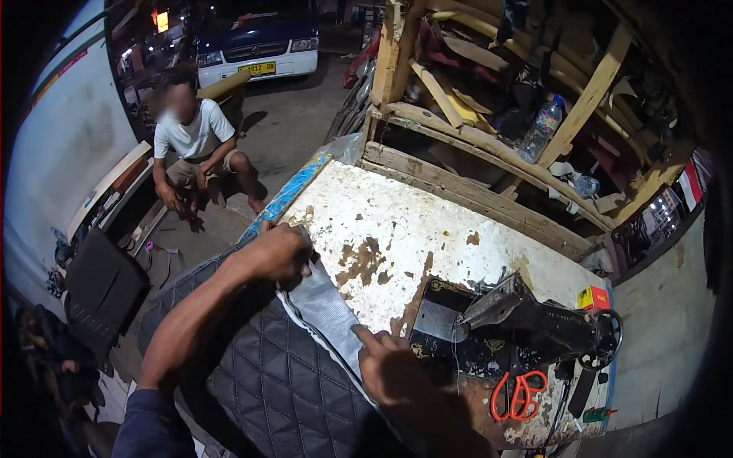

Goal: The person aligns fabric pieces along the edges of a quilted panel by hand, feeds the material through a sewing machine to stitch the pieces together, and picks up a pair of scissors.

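Note:
My left hand (279,252) is closed over the far edge of a black quilted cover (282,382) and its folded grey underside strip (324,309), at the left edge of the worn white table (389,221). My right hand (393,370) presses down on the near end of that grey strip, index finger pointing along it. A black sewing machine (527,320) stands just right of my right hand. The quilted cover hangs over the table's near left corner.
Orange-handled scissors (519,393) lie on the machine's base, and a small red-and-yellow box (594,298) sits by its wheel. A person in a white shirt (195,145) squats on the floor at the left. Wooden frames and a plastic bottle (542,126) stand behind the table; a van (256,46) is parked beyond.

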Demonstrator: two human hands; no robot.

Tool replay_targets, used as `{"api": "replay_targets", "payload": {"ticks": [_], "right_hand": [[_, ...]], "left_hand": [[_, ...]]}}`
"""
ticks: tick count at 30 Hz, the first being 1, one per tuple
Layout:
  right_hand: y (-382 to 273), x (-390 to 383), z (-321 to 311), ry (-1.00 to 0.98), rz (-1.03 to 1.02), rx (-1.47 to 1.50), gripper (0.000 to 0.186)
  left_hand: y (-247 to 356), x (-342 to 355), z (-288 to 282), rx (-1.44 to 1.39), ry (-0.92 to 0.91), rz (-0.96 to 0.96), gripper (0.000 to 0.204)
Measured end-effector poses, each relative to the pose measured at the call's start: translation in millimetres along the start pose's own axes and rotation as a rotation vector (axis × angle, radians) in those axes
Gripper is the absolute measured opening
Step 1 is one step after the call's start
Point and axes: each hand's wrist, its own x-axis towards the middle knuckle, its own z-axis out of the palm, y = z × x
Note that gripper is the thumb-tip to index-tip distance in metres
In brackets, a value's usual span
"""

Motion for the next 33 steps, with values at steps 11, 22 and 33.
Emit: {"api": "replay_targets", "payload": {"ticks": [11, 22, 33], "right_hand": [[-4, 40, 2, 0.025, 0.024, -0.17, 0.041], [10, 79, 8, -0.173, 0.074, 0.004, 0.041], [5, 90, 16, -0.122, -0.012, 0.024, 0.034]], "left_hand": [[-18, 13, 39, -0.117, 0.264, -0.083, 0.024], [-21, 12, 42, -0.132, 0.271, -0.124, 0.022], [-37, 7, 2, 0.086, -0.099, -0.461, 0.054]]}}
